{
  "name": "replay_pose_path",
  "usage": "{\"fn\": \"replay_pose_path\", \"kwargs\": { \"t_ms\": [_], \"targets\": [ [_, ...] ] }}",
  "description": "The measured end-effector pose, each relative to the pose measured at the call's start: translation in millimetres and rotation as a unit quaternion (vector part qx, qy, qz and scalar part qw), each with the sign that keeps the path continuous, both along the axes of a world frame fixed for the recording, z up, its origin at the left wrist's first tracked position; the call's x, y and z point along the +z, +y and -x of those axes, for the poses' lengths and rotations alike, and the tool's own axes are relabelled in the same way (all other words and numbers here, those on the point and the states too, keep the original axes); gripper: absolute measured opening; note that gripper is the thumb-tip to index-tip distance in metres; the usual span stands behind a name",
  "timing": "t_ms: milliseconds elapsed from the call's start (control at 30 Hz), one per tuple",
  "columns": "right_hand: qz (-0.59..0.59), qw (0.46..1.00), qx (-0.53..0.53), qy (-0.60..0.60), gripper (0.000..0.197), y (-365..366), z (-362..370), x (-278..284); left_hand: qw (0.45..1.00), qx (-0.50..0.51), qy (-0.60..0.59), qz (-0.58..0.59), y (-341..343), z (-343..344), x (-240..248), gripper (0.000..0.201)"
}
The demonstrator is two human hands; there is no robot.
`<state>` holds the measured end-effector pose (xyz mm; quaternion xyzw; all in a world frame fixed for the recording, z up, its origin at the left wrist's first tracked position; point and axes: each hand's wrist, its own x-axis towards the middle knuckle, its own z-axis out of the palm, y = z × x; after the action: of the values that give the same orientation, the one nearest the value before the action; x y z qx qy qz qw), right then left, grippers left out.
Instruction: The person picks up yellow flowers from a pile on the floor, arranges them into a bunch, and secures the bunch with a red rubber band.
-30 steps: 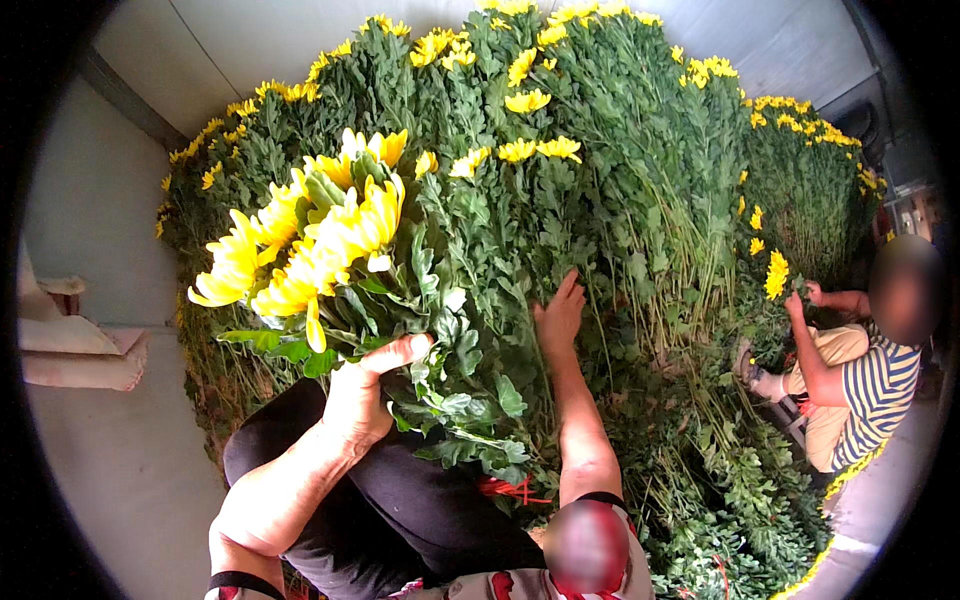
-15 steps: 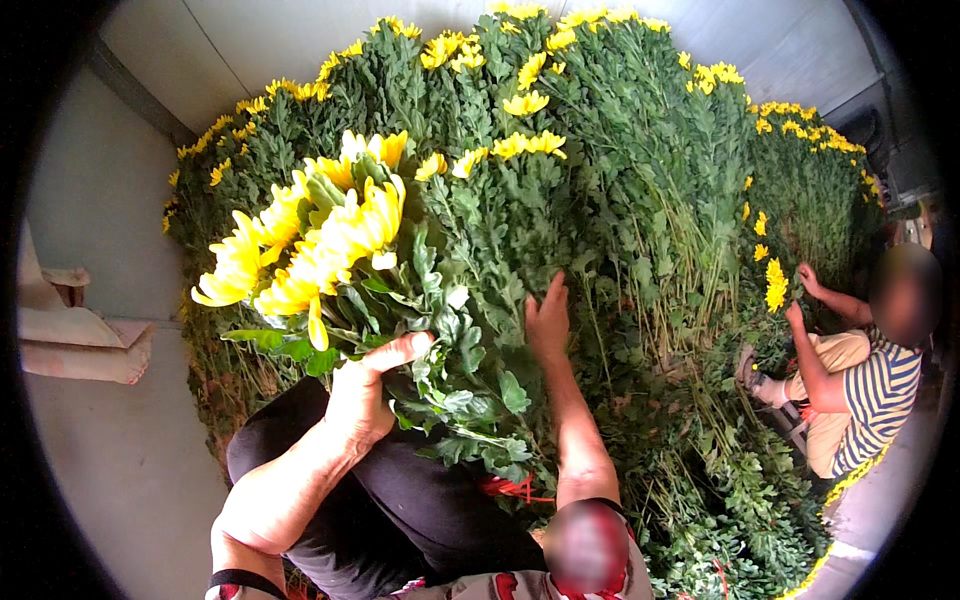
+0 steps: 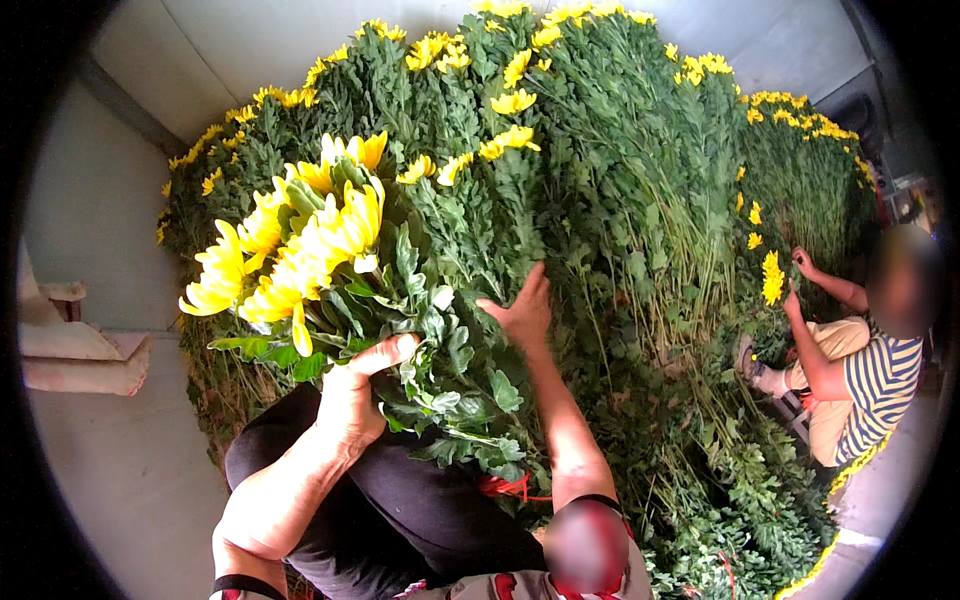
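My left hand (image 3: 355, 395) is wrapped round the stems of a bunch of yellow chrysanthemums (image 3: 310, 250), its thumb lying over the leaves. The bunch tilts up and to the left above my lap, blooms at its far end and leafy stems trailing toward the right. My right hand (image 3: 522, 312) reaches into the heap of leafy chrysanthemum stems (image 3: 600, 200), thumb spread away from the outstretched fingers. It is at the foliage beside a few yellow-topped stems (image 3: 510, 140). Leaves hide part of my left fingers, and no stem shows gripped in my right hand.
Chrysanthemums are piled against the pale wall (image 3: 240, 50). At the right a person in a striped shirt (image 3: 880, 390) sits handling a small yellow bunch (image 3: 772, 278). Red ties (image 3: 512, 488) lie by my knees. Pale cartons or wrappings (image 3: 90, 350) show at the left.
My right hand has drawn slightly back and left, and its thumb has spread out from the fingers. The bunch in my left hand appears a little farther left.
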<state>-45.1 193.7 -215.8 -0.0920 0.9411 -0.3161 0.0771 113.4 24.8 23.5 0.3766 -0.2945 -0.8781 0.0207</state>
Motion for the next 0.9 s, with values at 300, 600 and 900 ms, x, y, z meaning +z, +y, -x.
{"fn": "replay_pose_path", "kwargs": {
  "t_ms": [300, 600, 900],
  "targets": [
    [0.148, 0.982, 0.015, -0.118, 0.105, 43.3, 15.3, 22.7, 0.999, 0.013, 0.021, 0.036, -7.1, 8.5, -10.9, 0.033],
    [0.195, 0.972, -0.009, -0.131, 0.089, 97.9, 6.3, 97.4, 0.998, 0.032, 0.047, 0.029, -5.3, 30.4, -23.9, 0.026],
    [0.229, 0.972, 0.009, 0.057, 0.07, 116.0, -43.2, 340.7, 0.978, 0.138, 0.093, 0.124, -7.8, 51.5, -15.2, 0.041]
  ]
}}
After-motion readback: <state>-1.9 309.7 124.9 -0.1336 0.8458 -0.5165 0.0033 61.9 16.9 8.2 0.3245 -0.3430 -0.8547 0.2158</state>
